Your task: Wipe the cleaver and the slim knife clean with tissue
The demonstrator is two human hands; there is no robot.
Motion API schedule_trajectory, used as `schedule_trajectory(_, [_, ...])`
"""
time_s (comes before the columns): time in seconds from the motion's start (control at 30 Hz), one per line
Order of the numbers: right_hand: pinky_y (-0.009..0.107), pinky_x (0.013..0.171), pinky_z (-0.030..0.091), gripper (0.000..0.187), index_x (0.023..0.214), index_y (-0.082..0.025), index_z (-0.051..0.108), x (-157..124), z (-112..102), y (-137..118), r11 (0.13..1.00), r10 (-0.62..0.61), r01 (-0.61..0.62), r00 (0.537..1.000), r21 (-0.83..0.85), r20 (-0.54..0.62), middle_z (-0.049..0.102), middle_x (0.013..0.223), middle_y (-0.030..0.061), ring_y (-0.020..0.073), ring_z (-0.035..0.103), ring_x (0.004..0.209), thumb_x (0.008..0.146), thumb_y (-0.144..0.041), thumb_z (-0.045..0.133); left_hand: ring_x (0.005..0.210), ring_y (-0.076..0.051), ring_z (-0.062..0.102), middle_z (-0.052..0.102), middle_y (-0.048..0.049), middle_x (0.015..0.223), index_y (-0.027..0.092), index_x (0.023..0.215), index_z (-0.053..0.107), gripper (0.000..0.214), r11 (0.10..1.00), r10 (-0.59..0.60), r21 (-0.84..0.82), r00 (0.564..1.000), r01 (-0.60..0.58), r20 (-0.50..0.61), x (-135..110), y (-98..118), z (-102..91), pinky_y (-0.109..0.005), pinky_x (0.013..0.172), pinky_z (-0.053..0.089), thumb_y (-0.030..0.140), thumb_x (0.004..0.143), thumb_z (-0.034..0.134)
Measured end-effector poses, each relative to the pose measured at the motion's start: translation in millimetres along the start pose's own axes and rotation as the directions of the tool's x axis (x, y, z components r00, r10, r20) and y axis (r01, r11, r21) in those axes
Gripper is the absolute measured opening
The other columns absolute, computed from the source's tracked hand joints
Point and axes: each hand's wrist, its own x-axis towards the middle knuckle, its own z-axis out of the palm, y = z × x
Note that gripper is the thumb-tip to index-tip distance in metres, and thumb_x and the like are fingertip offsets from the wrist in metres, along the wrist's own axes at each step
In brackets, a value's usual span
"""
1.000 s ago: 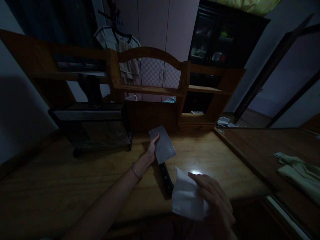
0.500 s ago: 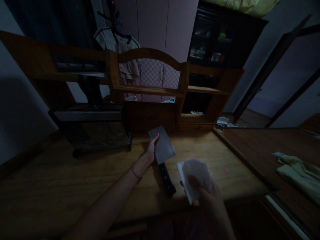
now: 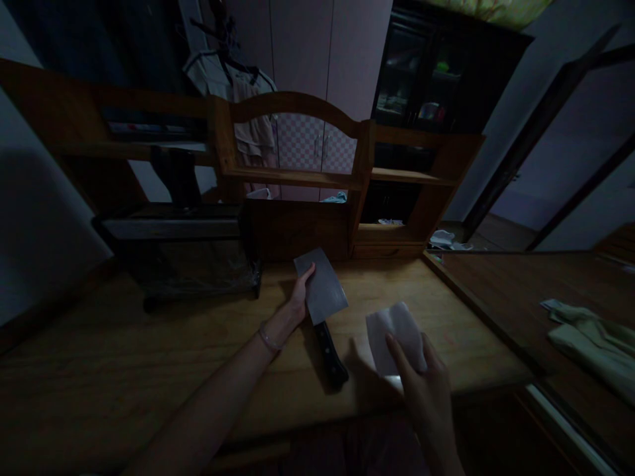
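My left hand (image 3: 299, 295) grips a cleaver (image 3: 325, 291) by the back edge of its broad blade, thumb on the flat face and the other fingers hidden beneath. The cleaver's black riveted handle points down toward the near edge of the wooden desk (image 3: 223, 370). To the right of the handle, my right hand (image 3: 421, 377) pinches a folded white tissue (image 3: 394, 337) between thumb and fingers. The tissue is apart from the blade, held above the desk top.
A dark, glass-fronted appliance (image 3: 193, 258) stands on the desk at the left. Wooden shelving (image 3: 292, 177) rises along the back. To the right, a lower brown surface (image 3: 501, 284) carries a pale green cloth (image 3: 590, 344).
My right hand has shifted slightly right and turned, so the tissue now faces me more flatly. My left hand and the cleaver have stayed almost in place.
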Motion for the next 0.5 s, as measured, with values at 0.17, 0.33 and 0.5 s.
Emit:
schedule_trajectory(0.17, [0.035, 0.086, 0.053, 0.036, 0.123, -0.018, 0.057, -1.9, 26.5, 10.7, 0.75, -0.634, 0.639, 0.768, -0.169, 0.091, 0.068, 0.113, 0.0116, 0.0238, 0.065, 0.105, 0.09, -0.014, 0.044, 0.062, -0.02, 0.068, 0.071, -0.0078, 0.071, 0.012, 0.098, 0.067, 0.036, 1.0, -0.002, 0.029, 1.0, 0.002, -0.017, 0.9, -0.2, -0.7, -0.034, 0.072, 0.056, 0.044, 0.081, 0.063])
schedule_trajectory(0.33, [0.037, 0.102, 0.047, 0.086, 0.14, -0.024, 0.045, -6.3, 68.4, 19.9, 0.498, -0.782, 0.866, 0.473, -0.049, 0.407, 0.053, 0.139, 0.0057, 0.0201, 0.048, 0.129, 0.061, 0.01, 0.035, 0.059, -0.02, 0.067, 0.071, -0.0077, 0.068, 0.012, 0.097, 0.066, 0.038, 0.999, -0.009, 0.031, 0.999, 0.01, -0.035, 0.7, -0.2, -1.6, -0.032, 0.067, 0.056, 0.046, 0.08, 0.062])
schedule_trajectory(0.5, [0.042, 0.109, 0.04, 0.101, 0.148, -0.024, 0.028, -18.1, 77.2, 25.0, 0.596, -0.682, 0.803, 0.525, -0.031, 0.509, 0.031, 0.152, 0.005, 0.0208, 0.03, 0.139, 0.053, 0.013, 0.03, 0.06, -0.02, 0.067, 0.072, -0.0081, 0.071, 0.012, 0.099, 0.066, 0.039, 1.0, -0.006, 0.026, 1.0, 0.007, -0.025, 0.9, 0.3, -1.8, -0.032, 0.069, 0.056, 0.046, 0.08, 0.062])
